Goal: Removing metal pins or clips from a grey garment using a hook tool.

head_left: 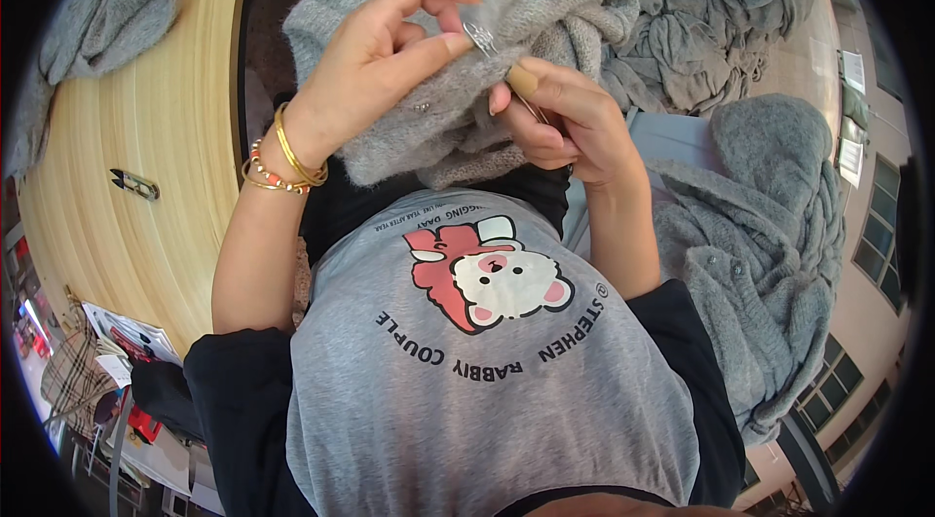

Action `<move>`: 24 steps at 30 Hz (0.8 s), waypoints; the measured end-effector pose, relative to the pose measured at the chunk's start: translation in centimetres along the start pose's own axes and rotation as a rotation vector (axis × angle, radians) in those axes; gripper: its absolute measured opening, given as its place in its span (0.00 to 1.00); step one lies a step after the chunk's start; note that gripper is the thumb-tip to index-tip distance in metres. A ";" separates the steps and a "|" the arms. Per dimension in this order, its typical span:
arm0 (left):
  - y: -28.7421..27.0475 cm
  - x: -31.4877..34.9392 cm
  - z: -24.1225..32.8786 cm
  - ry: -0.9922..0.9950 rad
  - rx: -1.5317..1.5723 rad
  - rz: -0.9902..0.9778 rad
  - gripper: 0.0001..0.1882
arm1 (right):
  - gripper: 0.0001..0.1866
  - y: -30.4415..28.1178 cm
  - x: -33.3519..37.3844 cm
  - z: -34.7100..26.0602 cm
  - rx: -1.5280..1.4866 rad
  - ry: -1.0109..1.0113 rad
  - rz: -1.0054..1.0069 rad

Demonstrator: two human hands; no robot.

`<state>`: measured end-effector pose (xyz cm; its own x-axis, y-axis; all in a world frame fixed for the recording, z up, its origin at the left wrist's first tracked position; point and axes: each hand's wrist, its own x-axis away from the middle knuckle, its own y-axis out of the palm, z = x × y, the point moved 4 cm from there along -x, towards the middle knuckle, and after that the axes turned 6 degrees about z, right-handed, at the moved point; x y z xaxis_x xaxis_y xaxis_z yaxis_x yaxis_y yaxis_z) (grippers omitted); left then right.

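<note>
A fuzzy grey knitted garment (429, 142) lies bunched on my lap, with a small shiny button (421, 107) on its near part. My left hand (385, 55) is curled over it from the left, thumb tip against a silver openwork piece (479, 38); whether that piece is fixed to the knit cannot be made out. Close by on the right, my right hand (570, 118) pinches a thin metal needle (531, 108) that shows below the thumb. A tan cover wraps that thumb's tip. Any thread is too fine to see.
A light wooden table (185, 254) stands at my left, bearing thread snips (134, 184) and another grey knit (127, 20). More grey knits (682, 11) are heaped at the far right. One buttoned grey garment (750, 274) lies beside my right arm.
</note>
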<state>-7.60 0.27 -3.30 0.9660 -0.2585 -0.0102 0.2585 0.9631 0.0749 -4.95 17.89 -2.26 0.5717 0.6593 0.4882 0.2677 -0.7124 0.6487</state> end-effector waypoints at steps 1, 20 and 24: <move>-0.2 0.0 0.1 -0.003 0.000 -0.005 0.11 | 0.16 0.0 0.4 -0.3 0.125 -0.017 0.111; -0.6 1.7 -2.8 -0.149 -0.277 0.342 0.22 | 0.18 -1.6 -0.6 1.3 0.366 -0.102 0.366; -1.0 1.6 -3.2 -0.329 -0.320 0.218 0.19 | 0.18 -1.4 -1.1 1.2 0.496 -0.133 0.368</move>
<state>-6.32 -0.82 -6.55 0.9568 -0.0088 0.2905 0.0907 0.9586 -0.2698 -4.99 17.85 -4.44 0.7780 0.3371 0.5302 0.3445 -0.9346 0.0887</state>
